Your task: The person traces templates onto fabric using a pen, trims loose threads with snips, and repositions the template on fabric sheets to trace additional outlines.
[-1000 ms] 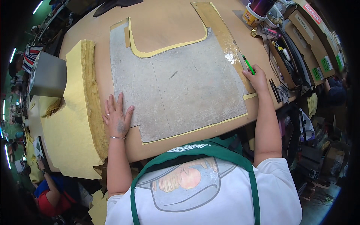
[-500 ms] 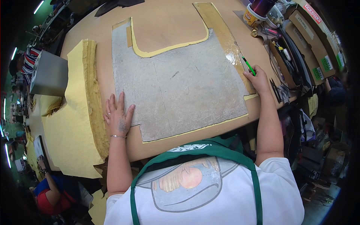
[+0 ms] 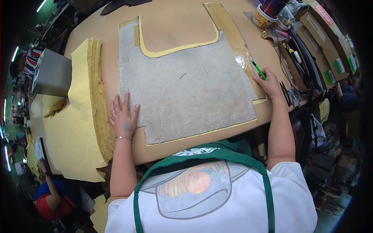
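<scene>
A large grey pattern template [image 3: 194, 93], with a deep U-shaped cutout along its far side, lies flat on the table. Yellow sheet material [image 3: 155, 54] shows from under it along the cutout and the near edge. My left hand [image 3: 124, 116] rests with fingers spread on the template's left edge. At the right edge, my right hand [image 3: 270, 82] is closed around a green pencil [image 3: 258, 70], its dark end pointing away to the upper left. Brown tape [image 3: 228, 29] covers the template's right arm; its shiny part reflects light. The pencil's end in my fingers is hidden.
Left of the template lies a thick stack of yellow sheets [image 3: 74, 132], with a grey metal box [image 3: 52, 73] beside it. Tubs [image 3: 264, 17], tools [image 3: 285, 93] and cardboard boxes [image 3: 318, 39] crowd the right side. Another person [image 3: 52, 198] sits at the lower left.
The view has shifted slightly. Both hands keep their places at the template's edges, and my right hand still holds the green pencil.
</scene>
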`<state>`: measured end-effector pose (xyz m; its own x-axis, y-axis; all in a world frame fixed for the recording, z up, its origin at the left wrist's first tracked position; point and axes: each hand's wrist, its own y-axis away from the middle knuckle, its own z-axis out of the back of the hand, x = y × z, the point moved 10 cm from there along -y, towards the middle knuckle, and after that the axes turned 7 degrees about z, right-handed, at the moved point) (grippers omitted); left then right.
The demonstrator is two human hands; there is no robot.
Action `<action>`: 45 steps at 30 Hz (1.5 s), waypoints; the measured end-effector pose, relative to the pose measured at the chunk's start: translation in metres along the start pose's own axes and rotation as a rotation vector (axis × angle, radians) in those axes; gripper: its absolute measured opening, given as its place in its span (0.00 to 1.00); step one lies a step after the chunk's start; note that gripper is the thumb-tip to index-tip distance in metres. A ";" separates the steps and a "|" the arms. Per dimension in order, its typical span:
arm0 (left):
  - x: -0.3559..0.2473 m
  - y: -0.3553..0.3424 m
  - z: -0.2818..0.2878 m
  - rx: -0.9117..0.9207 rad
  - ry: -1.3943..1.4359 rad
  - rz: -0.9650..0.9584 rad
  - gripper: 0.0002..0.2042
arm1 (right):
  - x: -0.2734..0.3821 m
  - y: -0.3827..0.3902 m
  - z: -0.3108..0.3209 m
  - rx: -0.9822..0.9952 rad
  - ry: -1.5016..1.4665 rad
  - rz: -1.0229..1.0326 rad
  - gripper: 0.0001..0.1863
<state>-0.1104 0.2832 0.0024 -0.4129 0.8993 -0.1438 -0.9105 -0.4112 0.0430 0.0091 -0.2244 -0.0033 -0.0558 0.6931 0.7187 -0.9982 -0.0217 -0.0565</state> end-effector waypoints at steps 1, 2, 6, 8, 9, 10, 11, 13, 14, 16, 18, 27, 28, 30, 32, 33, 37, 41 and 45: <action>0.000 0.000 0.000 -0.001 0.000 0.000 0.28 | 0.000 0.000 0.001 -0.005 -0.002 0.003 0.15; 0.001 0.000 0.000 -0.003 0.000 -0.002 0.28 | 0.000 0.000 0.001 -0.011 -0.005 0.006 0.15; 0.002 0.001 0.000 -0.006 -0.004 0.003 0.28 | -0.002 0.000 0.002 -0.025 -0.156 -0.037 0.15; 0.001 0.001 0.001 0.003 0.000 0.011 0.28 | -0.002 0.002 0.001 -0.012 -0.204 -0.098 0.14; 0.001 0.001 0.000 0.015 0.003 0.020 0.28 | -0.001 0.002 -0.001 -0.012 -0.203 -0.096 0.14; 0.001 0.001 0.001 0.012 0.006 0.018 0.28 | 0.000 0.002 -0.002 -0.042 -0.286 -0.064 0.14; 0.001 0.001 0.000 0.013 0.006 0.019 0.28 | 0.002 0.002 -0.002 -0.071 -0.368 -0.031 0.14; 0.002 0.001 0.000 0.011 0.008 0.021 0.28 | -0.007 0.000 -0.005 -0.021 -0.349 -0.044 0.15; 0.002 0.001 0.000 0.009 0.009 0.020 0.28 | -0.009 -0.001 -0.008 0.030 -0.330 -0.061 0.15; 0.001 0.001 0.001 0.006 0.012 0.020 0.28 | -0.008 -0.001 -0.006 0.033 -0.309 -0.065 0.15; 0.001 0.001 0.002 0.023 0.026 0.038 0.28 | -0.006 0.000 -0.005 0.036 -0.287 -0.071 0.15; 0.001 0.001 0.002 0.009 0.019 0.025 0.28 | 0.009 0.004 -0.001 0.056 -0.202 -0.009 0.13; 0.001 0.002 0.003 0.004 0.017 0.025 0.28 | 0.008 0.005 -0.003 0.050 -0.280 -0.003 0.13; 0.001 0.003 0.002 0.011 0.018 0.036 0.27 | 0.009 0.006 -0.003 0.044 -0.361 0.007 0.14; 0.000 0.003 0.003 0.009 0.020 0.032 0.27 | 0.011 0.007 -0.006 0.074 -0.411 -0.039 0.15; 0.000 0.003 0.002 0.012 0.024 0.029 0.27 | 0.010 0.008 -0.008 0.074 -0.412 -0.037 0.15; 0.000 0.004 0.006 -0.002 0.026 0.029 0.27 | 0.013 0.012 -0.004 0.026 -0.433 0.010 0.15; 0.000 0.003 0.007 0.007 0.027 0.030 0.27 | 0.008 0.013 0.001 -0.010 -0.250 0.006 0.17; -0.002 0.003 0.006 0.024 0.033 0.031 0.27 | 0.017 0.012 0.006 -0.068 -0.023 0.190 0.18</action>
<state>-0.1124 0.2815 0.0083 -0.4400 0.8808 -0.1750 -0.8979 -0.4343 0.0718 -0.0035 -0.2173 0.0125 -0.2446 0.6645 0.7061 -0.9657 -0.1013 -0.2392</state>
